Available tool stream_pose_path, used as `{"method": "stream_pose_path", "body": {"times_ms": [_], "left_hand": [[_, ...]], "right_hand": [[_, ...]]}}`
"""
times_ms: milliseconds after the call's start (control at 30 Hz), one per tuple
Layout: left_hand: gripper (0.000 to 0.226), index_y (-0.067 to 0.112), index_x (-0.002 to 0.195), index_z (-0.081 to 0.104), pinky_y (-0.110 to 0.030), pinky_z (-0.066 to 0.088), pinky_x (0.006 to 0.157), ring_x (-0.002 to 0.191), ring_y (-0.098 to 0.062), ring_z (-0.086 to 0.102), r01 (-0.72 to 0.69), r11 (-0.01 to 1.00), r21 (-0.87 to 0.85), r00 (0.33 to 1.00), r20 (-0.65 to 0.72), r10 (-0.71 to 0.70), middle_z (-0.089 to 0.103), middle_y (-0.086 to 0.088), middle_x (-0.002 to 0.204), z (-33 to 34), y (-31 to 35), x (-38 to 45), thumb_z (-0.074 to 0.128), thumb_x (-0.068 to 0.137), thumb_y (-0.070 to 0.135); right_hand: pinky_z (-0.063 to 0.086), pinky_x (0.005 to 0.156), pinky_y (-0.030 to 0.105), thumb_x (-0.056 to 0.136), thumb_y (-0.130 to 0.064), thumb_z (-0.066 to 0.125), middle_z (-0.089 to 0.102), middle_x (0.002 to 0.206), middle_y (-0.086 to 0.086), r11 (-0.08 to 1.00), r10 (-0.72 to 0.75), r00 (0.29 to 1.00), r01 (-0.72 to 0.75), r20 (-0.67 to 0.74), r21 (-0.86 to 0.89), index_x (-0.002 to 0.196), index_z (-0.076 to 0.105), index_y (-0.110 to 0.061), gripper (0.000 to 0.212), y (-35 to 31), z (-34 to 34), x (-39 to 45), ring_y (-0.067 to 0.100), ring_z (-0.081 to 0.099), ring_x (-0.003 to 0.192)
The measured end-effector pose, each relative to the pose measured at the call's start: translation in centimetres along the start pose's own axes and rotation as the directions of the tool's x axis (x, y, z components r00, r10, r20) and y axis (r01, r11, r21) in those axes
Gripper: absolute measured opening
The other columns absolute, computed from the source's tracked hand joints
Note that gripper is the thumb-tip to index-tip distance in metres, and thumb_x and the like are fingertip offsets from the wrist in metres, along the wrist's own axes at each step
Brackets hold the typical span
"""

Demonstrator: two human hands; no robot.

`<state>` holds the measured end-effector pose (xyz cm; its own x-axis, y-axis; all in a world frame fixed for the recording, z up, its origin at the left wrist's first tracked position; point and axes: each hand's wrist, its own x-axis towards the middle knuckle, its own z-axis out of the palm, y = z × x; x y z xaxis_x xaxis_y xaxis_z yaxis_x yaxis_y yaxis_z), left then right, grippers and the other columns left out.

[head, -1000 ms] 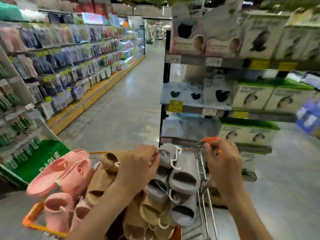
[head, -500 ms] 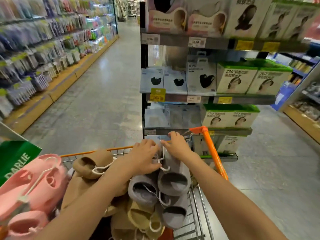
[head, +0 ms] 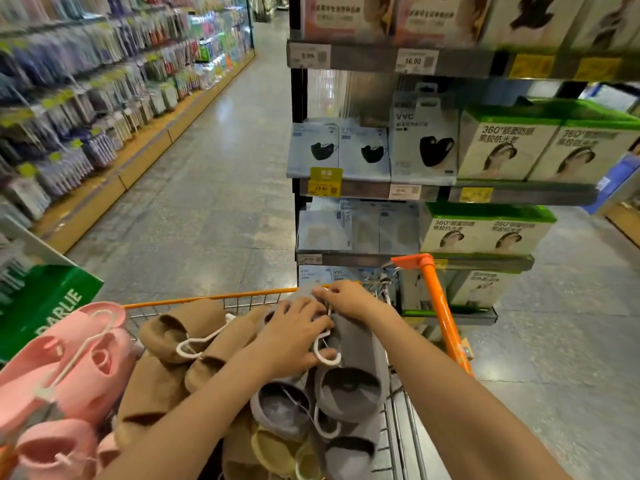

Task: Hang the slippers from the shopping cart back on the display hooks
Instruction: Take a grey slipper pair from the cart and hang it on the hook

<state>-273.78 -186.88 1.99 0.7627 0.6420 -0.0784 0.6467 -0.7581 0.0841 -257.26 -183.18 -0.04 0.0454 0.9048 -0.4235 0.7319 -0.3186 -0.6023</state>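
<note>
The pair of grey felt slippers on a white plastic hanger [head: 349, 344] lies on top of the heap at the right side of the orange-rimmed wire shopping cart [head: 207, 298], just inside its right wall. I read its long axis as running away from me: the open mouths face back toward me and the toes point at the cart's far rim, with the white hanger's hook curling out near the middle of the pair. My left hand [head: 294, 336] lies over the hanger, fingers bent onto it, so I judge it is gripping the hanger, though the hold underneath is hidden. My right hand [head: 346, 299] is at the far end of the same pair, fingertips pinching something there; I cannot tell whether hanger or felt. Both hands are on the pair, the left nearer its middle. More grey slippers sit below it, toward me. Tan felt slippers [head: 187, 327] lie left of the grey pair, and pink foam slippers [head: 69, 368] further left.
</note>
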Motion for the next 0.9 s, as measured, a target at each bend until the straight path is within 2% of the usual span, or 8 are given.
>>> {"method": "stream_pose_path", "body": {"times_ms": [100,200,300,367,500,700,800,900], "left_hand": [[0.033,0.025,0.096,0.065,-0.036,0.049,0.082,0.098,-0.019,0.06,-0.039,0.999,0.029,0.991,-0.128,0.042,0.063,0.003,0.103,0.4,0.3,0.1,0.036,0.088,0.04],[0.019,0.023,0.081,0.063,-0.029,0.053,0.064,0.072,-0.016,0.066,0.001,1.0,0.016,0.961,-0.278,0.003,0.066,0.006,0.077,0.0,0.2,0.1,0.045,0.08,0.029],[0.049,0.017,0.096,0.062,-0.037,0.05,0.072,0.08,-0.023,0.066,0.073,0.992,-0.103,0.949,-0.3,-0.101,0.069,0.002,0.085,-2.5,0.4,0.3,0.02,0.083,0.038],[0.07,0.018,0.105,0.059,-0.036,0.046,0.077,0.084,-0.023,0.065,0.167,0.966,-0.196,0.922,-0.317,-0.224,0.07,0.002,0.091,-4.1,0.2,0.5,0.002,0.078,0.048],[0.065,0.018,0.098,0.059,-0.037,0.048,0.075,0.077,-0.025,0.065,0.21,0.946,-0.246,0.872,-0.391,-0.295,0.07,0.0,0.083,-7.2,-0.2,0.8,0.006,0.084,0.053],[0.053,0.025,0.12,0.054,-0.052,0.029,0.103,0.122,-0.028,0.046,0.363,0.915,0.178,0.932,-0.076,-0.354,0.055,-0.005,0.123,-15.1,2.0,1.8,0.03,0.091,0.063],[0.075,0.02,0.127,0.049,-0.06,0.029,0.103,0.124,-0.034,0.043,0.44,0.859,0.261,0.892,-0.019,-0.452,0.048,-0.012,0.131,-18.0,3.4,2.4,0.029,0.081,0.076],[0.079,0.014,0.109,0.054,-0.052,0.044,0.095,0.102,-0.031,0.057,0.434,0.886,0.162,0.901,-0.093,-0.424,0.059,-0.011,0.106,-20.3,4.9,3.1,0.025,0.077,0.079]], "right_hand": [[0.038,0.064,0.03,0.087,-0.055,0.05,0.049,0.06,0.001,0.997,0.005,1.0,-0.003,-0.026,0.075,0.064,0.056,-0.014,0.048,0.5,0.1,-0.5,0.017,0.047,0.062],[0.04,0.07,0.03,0.087,-0.053,0.052,0.045,0.057,-0.003,0.982,0.009,0.999,-0.002,-0.035,0.191,0.053,0.043,-0.022,0.047,1.3,0.1,-0.9,0.016,0.046,0.066],[0.043,0.084,0.033,0.089,-0.057,0.045,0.063,0.09,-0.001,0.966,0.012,0.999,-0.021,0.035,0.258,0.089,0.065,-0.016,0.046,1.5,0.1,-1.8,0.018,0.056,0.09],[0.047,0.074,0.03,0.089,-0.06,0.041,0.062,0.106,0.004,0.924,0.06,0.993,-0.093,0.099,0.372,0.116,0.058,-0.01,0.059,1.4,0.1,-2.8,0.018,0.06,0.084],[0.046,0.05,0.023,0.09,-0.06,0.04,0.055,0.077,0.002,0.802,0.039,0.965,-0.185,0.26,0.568,0.099,0.057,-0.016,0.048,0.9,0.6,-4.9,0.015,0.054,0.057],[0.044,0.08,0.033,0.082,-0.054,0.058,0.061,0.111,0.011,0.367,-0.102,0.984,-0.102,0.149,0.925,0.123,0.06,-0.014,0.057,0.8,1.3,-8.0,0.026,0.055,0.102],[0.044,0.074,0.033,0.085,-0.048,0.056,0.06,0.096,0.01,0.186,-0.081,0.992,-0.081,0.098,0.979,0.103,0.067,-0.012,0.041,0.7,0.3,-10.6,0.023,0.058,0.087],[0.042,0.063,0.032,0.09,-0.031,0.048,0.056,0.081,0.009,0.019,-0.028,0.999,-0.024,0.025,1.0,0.088,0.064,-0.012,0.024,0.1,-1.4,-13.5,0.022,0.055,0.069]]}}
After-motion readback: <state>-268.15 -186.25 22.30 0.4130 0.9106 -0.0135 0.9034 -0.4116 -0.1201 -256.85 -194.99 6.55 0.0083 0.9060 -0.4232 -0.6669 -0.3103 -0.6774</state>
